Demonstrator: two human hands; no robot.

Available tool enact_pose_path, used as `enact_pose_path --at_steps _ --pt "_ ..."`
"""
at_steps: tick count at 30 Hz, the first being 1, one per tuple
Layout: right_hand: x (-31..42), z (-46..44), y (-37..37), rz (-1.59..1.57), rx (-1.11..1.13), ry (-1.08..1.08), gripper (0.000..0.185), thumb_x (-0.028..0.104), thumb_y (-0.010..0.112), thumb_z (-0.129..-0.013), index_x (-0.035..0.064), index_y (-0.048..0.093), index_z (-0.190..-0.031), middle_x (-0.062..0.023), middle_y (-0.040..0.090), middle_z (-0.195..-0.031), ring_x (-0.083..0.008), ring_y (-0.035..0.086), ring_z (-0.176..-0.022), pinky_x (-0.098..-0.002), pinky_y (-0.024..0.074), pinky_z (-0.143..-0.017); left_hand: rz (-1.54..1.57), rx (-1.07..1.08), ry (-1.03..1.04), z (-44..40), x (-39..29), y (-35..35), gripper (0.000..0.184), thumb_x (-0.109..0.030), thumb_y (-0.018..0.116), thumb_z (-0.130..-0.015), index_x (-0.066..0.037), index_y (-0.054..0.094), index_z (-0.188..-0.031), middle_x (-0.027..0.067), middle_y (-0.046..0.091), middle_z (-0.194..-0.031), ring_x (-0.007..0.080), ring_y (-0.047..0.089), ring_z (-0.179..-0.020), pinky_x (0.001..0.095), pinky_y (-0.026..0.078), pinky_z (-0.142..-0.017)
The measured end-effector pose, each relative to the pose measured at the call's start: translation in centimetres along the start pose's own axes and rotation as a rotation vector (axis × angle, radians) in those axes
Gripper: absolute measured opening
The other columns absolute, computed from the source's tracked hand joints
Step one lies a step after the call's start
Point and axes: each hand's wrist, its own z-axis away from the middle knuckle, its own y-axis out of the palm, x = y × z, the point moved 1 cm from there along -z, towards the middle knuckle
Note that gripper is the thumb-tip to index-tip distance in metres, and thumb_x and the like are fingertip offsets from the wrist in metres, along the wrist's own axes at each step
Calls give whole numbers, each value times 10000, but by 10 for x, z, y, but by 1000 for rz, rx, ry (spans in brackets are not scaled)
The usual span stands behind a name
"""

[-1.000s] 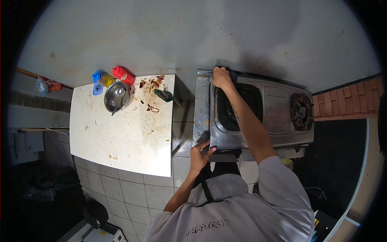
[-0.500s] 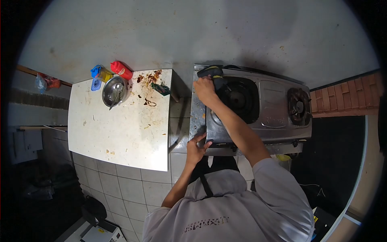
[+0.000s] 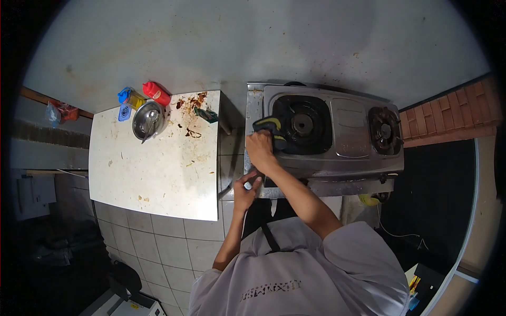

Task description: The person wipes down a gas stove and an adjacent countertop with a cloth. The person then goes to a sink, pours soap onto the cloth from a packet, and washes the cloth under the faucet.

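A black cloth with yellow edging [image 3: 270, 126] is in my right hand [image 3: 260, 147], pressed on the left edge of the steel two-burner stove [image 3: 350, 128]. The cloth lies beside the black pan ring of the left burner [image 3: 302, 124]. My left hand [image 3: 245, 191] is at the front left corner of the stove, on the steel counter edge [image 3: 254, 108], with thumb and fingers apart and nothing visible in it.
Left of the stove stands a stained white table [image 3: 158, 174]. On it are a metal bowl with a spoon [image 3: 141, 128], a red bottle [image 3: 156, 92], a blue-capped bottle [image 3: 132, 98] and a green packet [image 3: 206, 115]. A brick strip [image 3: 453, 116] is at right.
My right hand has come from the back left corner of the stove toward its front with the cloth. The stove has turned slightly and shifted left in view. My left hand has moved slightly left.
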Motion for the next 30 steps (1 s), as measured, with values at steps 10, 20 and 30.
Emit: enact_pose_path --at_steps 10,20,30 --pt "-3 71 -31 -151 93 -65 146 94 598 -697 -4 688 -759 -213 628 -823 -311 567 -872 -372 426 -724 172 -29 -211 0 -8 -26 300 -147 646 -874 40 618 -1107 108 661 -1037 155 606 -957 274 456 -856" --pt "-17 137 -18 -331 -19 17 388 4 559 -725 -160 545 -1076 -288 503 -1196 -357 509 -1065 -384 433 -939 202 -48 -192 -7 -13 -26 331 -198 619 -902 46 609 -1126 91 645 -993 136 586 -918 251 460 -824" --pt "-22 126 -4 -441 -111 2 454 4 482 -782 -151 453 -1207 -292 415 -1318 -381 426 -1203 -421 382 -1003 200 8 -180 -12 -27 -18 335 -197 602 -911 25 594 -1163 77 634 -988 124 562 -919 245 429 -847"
